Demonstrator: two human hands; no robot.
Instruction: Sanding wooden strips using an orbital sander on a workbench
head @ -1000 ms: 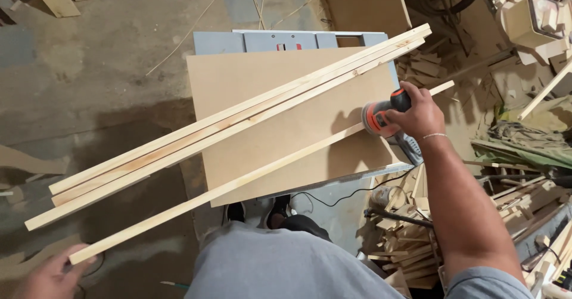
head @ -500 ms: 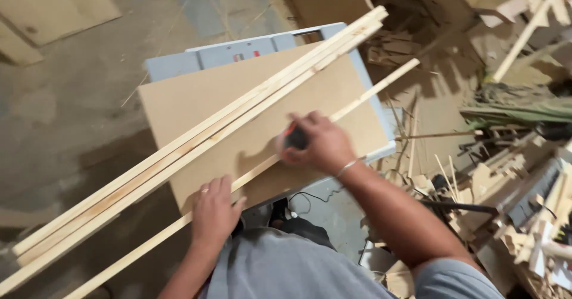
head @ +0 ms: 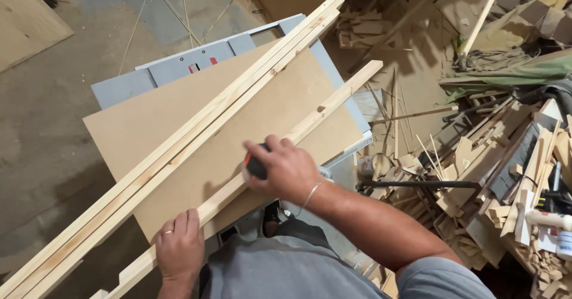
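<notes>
A long pale wooden strip (head: 333, 99) lies slantwise across a brown fibreboard sheet (head: 179, 126) that rests on a grey machine table (head: 179, 67). My right hand (head: 283, 168) is closed over a small sander (head: 255, 168) with a black and orange body, pressed on the strip near its middle. My left hand (head: 179, 245) lies flat on the same strip closer to me, holding it down at the board's near edge. A bundle of longer wooden strips (head: 238, 84) lies side by side further up the board, parallel to the first.
A heap of wood offcuts and sticks (head: 488, 174) fills the floor to the right. A black bar (head: 417, 186) runs across that heap. Another brown board (head: 30, 19) lies on the concrete floor at the upper left. Thin slivers lie scattered on the floor behind the table.
My right hand slid the sander along the strip towards me, from its far end to its middle. My left hand came up from the strip's low end and pressed down on it.
</notes>
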